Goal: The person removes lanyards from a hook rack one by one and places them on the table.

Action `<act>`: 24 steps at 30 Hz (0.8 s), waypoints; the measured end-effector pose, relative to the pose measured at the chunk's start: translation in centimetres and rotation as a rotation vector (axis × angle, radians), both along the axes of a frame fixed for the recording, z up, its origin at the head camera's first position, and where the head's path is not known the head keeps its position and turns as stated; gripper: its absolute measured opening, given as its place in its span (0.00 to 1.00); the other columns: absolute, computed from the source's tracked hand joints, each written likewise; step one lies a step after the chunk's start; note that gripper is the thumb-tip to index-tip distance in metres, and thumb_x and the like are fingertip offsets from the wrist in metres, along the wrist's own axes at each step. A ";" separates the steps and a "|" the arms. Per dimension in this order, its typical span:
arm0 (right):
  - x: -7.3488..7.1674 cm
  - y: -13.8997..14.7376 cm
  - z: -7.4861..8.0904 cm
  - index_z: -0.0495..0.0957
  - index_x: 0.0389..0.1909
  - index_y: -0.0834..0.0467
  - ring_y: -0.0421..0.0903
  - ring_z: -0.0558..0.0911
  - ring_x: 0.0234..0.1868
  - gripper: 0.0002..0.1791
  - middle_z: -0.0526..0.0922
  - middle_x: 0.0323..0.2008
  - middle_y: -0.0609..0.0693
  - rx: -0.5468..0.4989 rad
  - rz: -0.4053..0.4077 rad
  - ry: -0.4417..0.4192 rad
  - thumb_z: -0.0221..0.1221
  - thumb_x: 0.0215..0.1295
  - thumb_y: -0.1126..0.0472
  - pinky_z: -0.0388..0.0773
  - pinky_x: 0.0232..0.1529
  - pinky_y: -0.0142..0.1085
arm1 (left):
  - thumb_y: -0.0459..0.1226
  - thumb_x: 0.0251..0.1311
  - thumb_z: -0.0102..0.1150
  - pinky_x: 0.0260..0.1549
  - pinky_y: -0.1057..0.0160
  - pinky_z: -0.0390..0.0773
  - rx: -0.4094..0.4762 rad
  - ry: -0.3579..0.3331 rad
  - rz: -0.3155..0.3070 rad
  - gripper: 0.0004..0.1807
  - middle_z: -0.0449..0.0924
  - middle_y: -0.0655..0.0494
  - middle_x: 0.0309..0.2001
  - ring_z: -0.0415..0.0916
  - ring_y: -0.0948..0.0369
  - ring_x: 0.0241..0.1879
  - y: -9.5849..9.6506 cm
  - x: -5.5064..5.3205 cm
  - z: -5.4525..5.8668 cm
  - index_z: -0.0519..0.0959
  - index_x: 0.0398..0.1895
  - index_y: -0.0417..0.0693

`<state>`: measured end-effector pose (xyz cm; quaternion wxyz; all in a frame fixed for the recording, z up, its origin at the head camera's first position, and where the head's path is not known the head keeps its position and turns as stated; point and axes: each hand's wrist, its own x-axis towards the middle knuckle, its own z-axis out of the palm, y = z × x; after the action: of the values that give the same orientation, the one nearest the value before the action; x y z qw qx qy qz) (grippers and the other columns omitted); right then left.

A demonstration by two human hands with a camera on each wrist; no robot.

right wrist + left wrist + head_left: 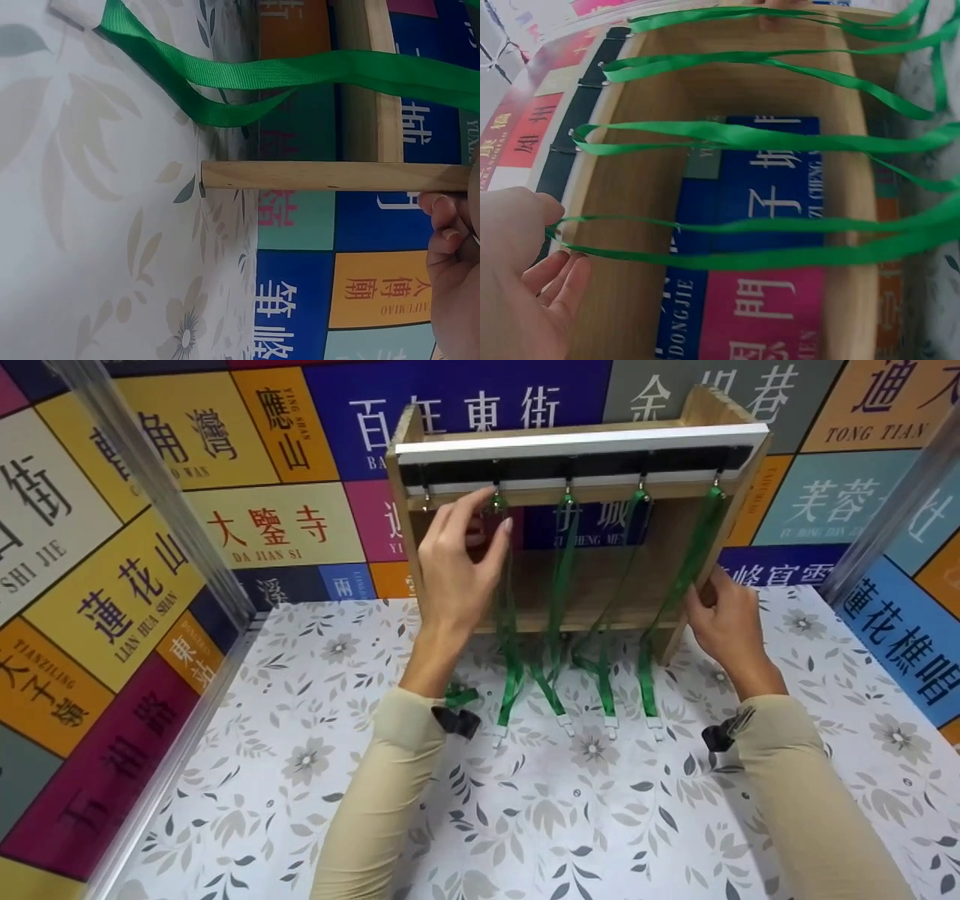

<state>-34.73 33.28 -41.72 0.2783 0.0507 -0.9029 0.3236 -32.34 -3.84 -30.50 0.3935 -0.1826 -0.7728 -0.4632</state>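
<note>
A wooden rack [592, 619] stands on the table, with a row of small metal hooks along the black strip [532, 471] at its top. Several green lanyards [564, 562] hang from the hooks, their white end pieces [566, 721] lying on the tabletop. The leftmost hook [427, 499] carries no lanyard. My left hand [457, 555] is at the second hook from the left, thumb and fingers parted around the top of its lanyard [705, 260]. With bent fingers my right hand [726, 619] holds the edge of the rack's right side panel [330, 176].
Another piece of green ribbon [460, 695] lies on the table behind my left wrist, partly hidden. The tabletop [562, 825] has a leaf and flower print. Panels with coloured signs [277, 525] stand behind and at the sides.
</note>
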 end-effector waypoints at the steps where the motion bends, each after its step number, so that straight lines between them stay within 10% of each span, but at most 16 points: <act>1: 0.0 -0.1 0.0 0.78 0.54 0.59 0.50 0.75 0.34 0.21 0.79 0.31 0.58 -0.001 -0.002 -0.009 0.52 0.84 0.44 0.64 0.30 0.27 | 0.42 0.73 0.70 0.54 0.70 0.86 0.005 -0.002 0.000 0.19 0.85 0.48 0.56 0.85 0.59 0.52 0.2 -0.1 0.3 0.85 0.63 0.47; 10: -0.1 -0.6 0.1 0.80 0.50 0.62 0.51 0.76 0.35 0.17 0.82 0.33 0.61 -0.001 -0.030 0.010 0.54 0.82 0.50 0.63 0.31 0.25 | 0.40 0.74 0.68 0.48 0.75 0.84 0.011 -0.016 0.037 0.09 0.87 0.50 0.47 0.84 0.62 0.46 0.4 -0.5 1.6 0.88 0.50 0.44; 20: -0.3 -0.7 -0.1 0.81 0.52 0.62 0.52 0.78 0.35 0.19 0.84 0.33 0.62 0.002 -0.041 0.035 0.53 0.83 0.49 0.64 0.32 0.25 | 0.36 0.73 0.69 0.54 0.69 0.82 -0.137 0.005 0.190 0.08 0.92 0.55 0.48 0.83 0.57 0.49 0.1 1.1 2.2 0.90 0.51 0.49; 24: -0.3 -0.6 -0.2 0.81 0.50 0.62 0.52 0.76 0.33 0.18 0.83 0.31 0.62 0.003 -0.043 0.065 0.54 0.83 0.50 0.61 0.30 0.24 | 0.36 0.72 0.70 0.48 0.65 0.79 -0.121 0.039 0.158 0.06 0.93 0.55 0.45 0.81 0.56 0.44 -0.2 1.6 2.6 0.91 0.48 0.48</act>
<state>-34.99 32.63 -41.87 0.3144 0.0425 -0.8948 0.3142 -30.74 -4.00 -27.89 0.4320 -0.1535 -0.8036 -0.3796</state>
